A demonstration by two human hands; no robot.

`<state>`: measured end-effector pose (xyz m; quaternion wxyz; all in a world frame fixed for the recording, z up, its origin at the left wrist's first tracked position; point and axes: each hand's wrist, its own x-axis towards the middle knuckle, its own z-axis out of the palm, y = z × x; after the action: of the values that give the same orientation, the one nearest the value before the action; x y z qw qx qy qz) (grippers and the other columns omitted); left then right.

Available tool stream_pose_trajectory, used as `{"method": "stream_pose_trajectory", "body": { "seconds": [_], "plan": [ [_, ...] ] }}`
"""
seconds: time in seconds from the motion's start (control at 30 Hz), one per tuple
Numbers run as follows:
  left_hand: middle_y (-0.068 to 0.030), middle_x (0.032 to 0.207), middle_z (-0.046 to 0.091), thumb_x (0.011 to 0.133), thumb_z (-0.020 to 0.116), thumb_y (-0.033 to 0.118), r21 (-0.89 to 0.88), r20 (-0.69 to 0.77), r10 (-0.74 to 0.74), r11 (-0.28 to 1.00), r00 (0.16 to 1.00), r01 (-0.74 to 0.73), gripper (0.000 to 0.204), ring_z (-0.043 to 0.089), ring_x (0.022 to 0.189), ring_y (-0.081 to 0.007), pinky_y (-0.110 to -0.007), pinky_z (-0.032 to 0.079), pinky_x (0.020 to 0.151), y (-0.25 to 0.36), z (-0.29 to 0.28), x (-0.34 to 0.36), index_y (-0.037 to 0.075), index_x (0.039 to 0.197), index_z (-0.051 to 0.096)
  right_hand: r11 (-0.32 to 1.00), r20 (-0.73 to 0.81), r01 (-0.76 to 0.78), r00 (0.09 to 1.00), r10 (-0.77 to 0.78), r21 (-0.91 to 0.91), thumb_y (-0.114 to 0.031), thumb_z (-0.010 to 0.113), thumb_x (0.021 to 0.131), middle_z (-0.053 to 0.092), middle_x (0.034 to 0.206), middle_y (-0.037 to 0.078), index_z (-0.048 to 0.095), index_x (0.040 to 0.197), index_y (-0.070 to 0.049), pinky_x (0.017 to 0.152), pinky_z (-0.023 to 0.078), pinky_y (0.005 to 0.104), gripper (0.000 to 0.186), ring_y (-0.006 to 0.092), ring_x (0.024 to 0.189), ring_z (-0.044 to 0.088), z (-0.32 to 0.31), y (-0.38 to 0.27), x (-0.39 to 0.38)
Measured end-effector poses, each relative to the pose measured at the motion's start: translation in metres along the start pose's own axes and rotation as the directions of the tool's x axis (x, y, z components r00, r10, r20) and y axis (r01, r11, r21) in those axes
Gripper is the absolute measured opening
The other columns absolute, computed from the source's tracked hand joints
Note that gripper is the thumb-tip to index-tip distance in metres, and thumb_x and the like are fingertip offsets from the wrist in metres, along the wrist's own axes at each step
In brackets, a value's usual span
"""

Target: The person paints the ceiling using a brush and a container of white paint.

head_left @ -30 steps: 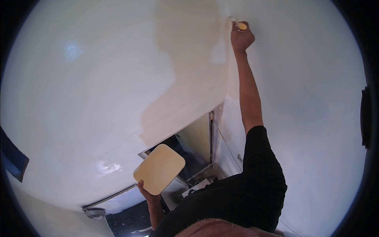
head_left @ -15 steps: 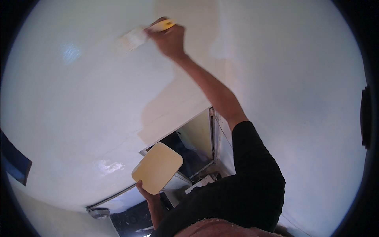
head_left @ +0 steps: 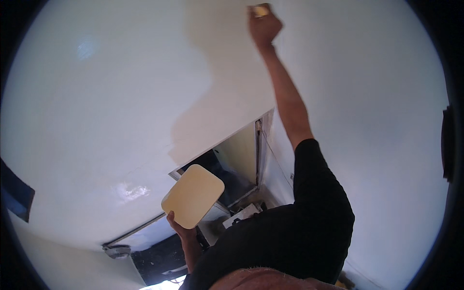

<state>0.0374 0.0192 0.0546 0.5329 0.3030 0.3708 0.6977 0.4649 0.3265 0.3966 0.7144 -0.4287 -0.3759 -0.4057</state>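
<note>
Right hand (head_left: 265, 26) has swung back from the left, fist clenched on a yellow-handled tool (head_left: 261, 9) against the pale ceiling (head_left: 121, 96); left hand (head_left: 178, 226) grips 1 cream board (head_left: 193, 195) below, unmoved

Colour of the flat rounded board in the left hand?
Pale cream, plain with no pattern: the flat rounded board gripped by the left hand, clearest in the head view.
</note>
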Motion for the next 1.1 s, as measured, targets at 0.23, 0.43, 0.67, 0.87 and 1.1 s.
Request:
{"method": "stream_pose_trajectory", "body": {
  "seconds": [0.23,0.43,0.67,0.87,1.1],
  "plan": [
    [-0.0095,0.114,0.058,0.087,0.049,0.047,0.119,0.006,0.024,0.993,1.0,-0.025,0.055,0.059,0.104,-0.0229,-0.038,0.051,0.084,-0.008,-0.026,0.011,0.006,0.123,0.049,0.499,0.474,-0.426,0.88,0.033,0.754,0.0,0.076,0.074,0.069,0.075,0.002,0.067,0.079,-0.003,0.061,0.051,0.0244,0.011,0.0077,0.067,0.064,-0.07,-0.142,-0.073],
    [-0.0103,0.117,0.057,0.085,0.05,0.048,-0.045,0.0,-0.103,0.994,0.995,0.103,0.059,0.058,0.106,-0.0247,-0.04,0.049,0.087,0.002,-0.034,0.01,0.006,0.126,0.047,0.754,0.355,-0.449,0.885,0.302,0.479,-0.015,0.079,0.075,0.065,0.067,0.001,0.066,0.074,-0.002,0.059,0.049,0.0261,0.019,0.0076,0.061,0.057,-0.062,-0.026,-0.053],
    [-0.0119,0.118,0.055,0.087,0.047,0.047,0.102,0.078,-0.059,0.993,0.995,0.051,0.058,0.057,0.107,-0.0238,-0.04,0.048,0.088,-0.005,-0.029,0.013,0.005,0.127,0.046,0.989,-0.11,-0.148,0.983,0.144,-0.026,-0.021,0.079,0.072,0.068,0.068,0.008,0.067,0.078,-0.005,0.059,0.051,0.0339,0.021,0.0243,0.061,0.066,-0.088,0.102,-0.011],
    [-0.0107,0.1,0.063,0.097,0.044,0.027,-0.01,0.036,0.024,1.0,0.999,-0.023,0.036,0.064,0.086,-0.0183,-0.032,0.054,0.072,0.0,-0.005,0.006,-0.004,0.11,0.057,0.987,0.044,-0.143,0.989,0.14,0.073,-0.021,0.077,0.074,0.064,0.066,0.01,0.063,0.077,-0.009,0.054,0.049,0.035,0.018,0.029,0.057,0.062,-0.054,0.019,-0.082],
    [-0.0097,0.101,0.063,0.092,0.041,0.038,-0.034,-0.017,-0.052,0.998,0.998,0.051,0.045,0.065,0.09,-0.0207,-0.034,0.053,0.077,-0.013,-0.014,0.013,0.001,0.115,0.055,0.6,0.512,-0.494,0.844,0.159,0.629,-0.002,0.077,0.078,0.069,0.083,0.005,0.066,0.085,0.001,0.068,0.051,0.0222,0.013,0.0092,0.072,0.063,-0.107,-0.128,-0.121]
  ]
}}
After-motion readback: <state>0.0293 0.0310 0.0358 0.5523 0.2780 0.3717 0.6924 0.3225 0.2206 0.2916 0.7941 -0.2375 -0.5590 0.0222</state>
